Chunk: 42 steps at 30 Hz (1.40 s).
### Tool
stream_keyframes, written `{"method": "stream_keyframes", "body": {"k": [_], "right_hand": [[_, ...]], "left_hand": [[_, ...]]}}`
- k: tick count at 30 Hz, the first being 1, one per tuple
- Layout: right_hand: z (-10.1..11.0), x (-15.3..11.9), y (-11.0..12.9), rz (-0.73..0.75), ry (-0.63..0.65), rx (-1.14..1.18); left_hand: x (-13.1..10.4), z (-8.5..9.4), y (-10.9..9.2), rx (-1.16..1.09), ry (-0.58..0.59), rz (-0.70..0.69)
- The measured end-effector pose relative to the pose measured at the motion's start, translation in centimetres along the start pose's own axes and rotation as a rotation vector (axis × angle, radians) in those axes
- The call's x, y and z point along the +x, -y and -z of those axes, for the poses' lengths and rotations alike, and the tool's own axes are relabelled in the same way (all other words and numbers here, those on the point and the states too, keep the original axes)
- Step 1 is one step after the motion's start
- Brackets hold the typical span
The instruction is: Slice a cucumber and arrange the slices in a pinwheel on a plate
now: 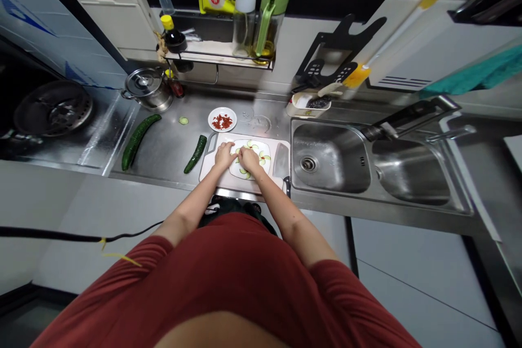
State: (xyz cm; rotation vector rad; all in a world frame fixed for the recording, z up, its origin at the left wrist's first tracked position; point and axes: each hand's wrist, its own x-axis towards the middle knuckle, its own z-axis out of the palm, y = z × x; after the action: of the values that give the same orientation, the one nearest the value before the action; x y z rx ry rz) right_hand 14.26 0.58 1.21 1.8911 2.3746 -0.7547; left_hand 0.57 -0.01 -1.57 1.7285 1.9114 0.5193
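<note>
A white plate [266, 150] with cucumber slices and small red bits lies on a pale cutting board [207, 166]. My left hand [224, 155] rests at the plate's left edge, fingers bent; anything between them is too small to make out. Over the plate's left part, my right hand [248, 159] is closed, its fingertips pressed together near the slices; what they hold is hidden. A knife [281, 161] lies on the board's right side. Behind the board sits a small white dish [222, 119] of red pieces. Left of the board is a cut cucumber [196, 154].
A whole cucumber [139, 141] and a cucumber slice [183, 120] lie on the steel counter. A lidded pot [149, 89] stands at the back left, near a pan [54, 109]. The double sink [332, 157] is to the right. Bottles stand on a wall rack [220, 56].
</note>
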Motion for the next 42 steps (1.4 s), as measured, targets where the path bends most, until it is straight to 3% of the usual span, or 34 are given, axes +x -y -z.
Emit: {"method": "stream_keyframes", "body": {"k": [16, 42], "right_hand": [[0.1, 0.1, -1.1, -0.040, -0.051, 0.051], [-0.5, 0.6, -0.5, -0.098, -0.006, -0.001]], "left_hand": [[0.5, 0.4, 0.4, -0.085, -0.031, 0.009], [0.6, 0.0, -0.1, 0.028, -0.004, 0.005]]}}
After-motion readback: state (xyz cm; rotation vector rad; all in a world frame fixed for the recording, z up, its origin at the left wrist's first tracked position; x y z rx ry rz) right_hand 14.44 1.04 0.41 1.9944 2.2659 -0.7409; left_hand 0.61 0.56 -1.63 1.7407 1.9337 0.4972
